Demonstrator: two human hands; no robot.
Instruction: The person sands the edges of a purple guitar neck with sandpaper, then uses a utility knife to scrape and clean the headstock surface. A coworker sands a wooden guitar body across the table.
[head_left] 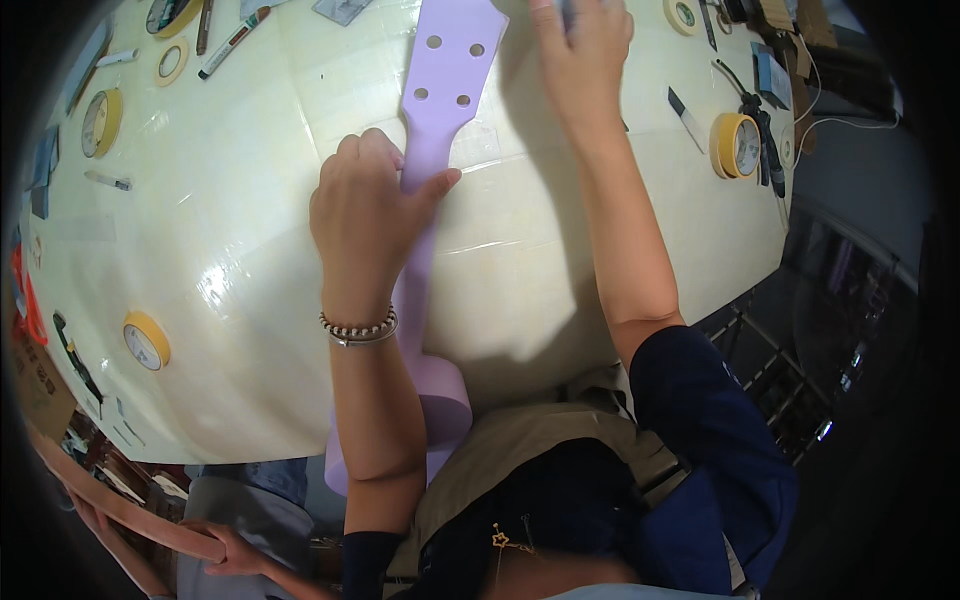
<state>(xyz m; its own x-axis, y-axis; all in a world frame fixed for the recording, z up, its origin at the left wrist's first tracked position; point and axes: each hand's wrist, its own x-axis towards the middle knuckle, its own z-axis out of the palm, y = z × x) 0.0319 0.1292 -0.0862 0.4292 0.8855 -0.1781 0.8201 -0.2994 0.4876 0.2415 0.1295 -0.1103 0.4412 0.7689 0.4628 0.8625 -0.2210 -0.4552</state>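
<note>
The left hand, nearer, has its fingers wrapped round the ukulele, laid over the counter, long axis roughly 6 to 12 o'clock. Its headstock lies at 9 o'clock from the right hand, whose grip I cannot tell.

On the pale table are a marker at upper left and a yellow tape roll at right.

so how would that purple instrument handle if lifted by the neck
The purple instrument looks stiff, its neck running straight through the left hand. Its wider body end may be heavier, so might dip. The surface looks matte, so probably not slippery.
</note>
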